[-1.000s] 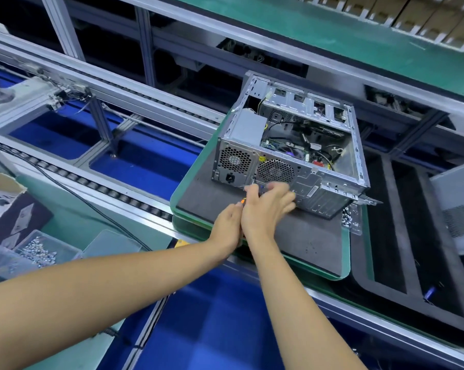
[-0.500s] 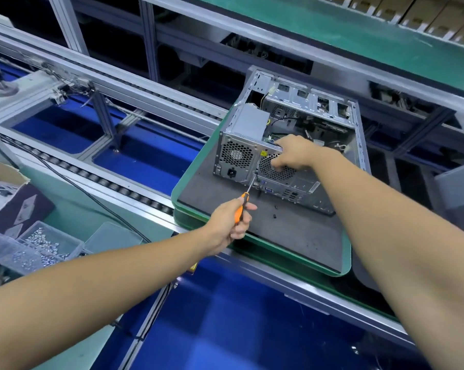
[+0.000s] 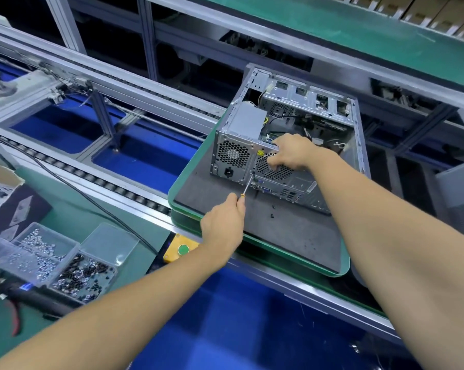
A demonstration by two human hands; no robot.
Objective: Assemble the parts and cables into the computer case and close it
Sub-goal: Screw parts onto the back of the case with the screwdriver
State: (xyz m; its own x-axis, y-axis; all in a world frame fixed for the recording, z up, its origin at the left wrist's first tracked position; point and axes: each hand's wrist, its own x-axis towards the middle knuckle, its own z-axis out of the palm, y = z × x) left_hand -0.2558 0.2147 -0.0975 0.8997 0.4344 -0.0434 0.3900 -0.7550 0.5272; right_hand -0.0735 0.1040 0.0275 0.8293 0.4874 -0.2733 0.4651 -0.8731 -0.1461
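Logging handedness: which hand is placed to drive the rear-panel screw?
Left. The left hand grips the screwdriver, its tip at the computer case rear panel; the right hand steadies the case's top edge.

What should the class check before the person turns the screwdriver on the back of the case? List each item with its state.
1. Left hand grips the screwdriver: ok.
2. Tip at the rear panel beside the fan grille: ok.
3. Tip seated in a screw: cannot tell.
4. Right hand steadies the computer case: ok.
5. Case rests on the grey mat: ok.
6. Loose screws lie clear of the tool: ok.
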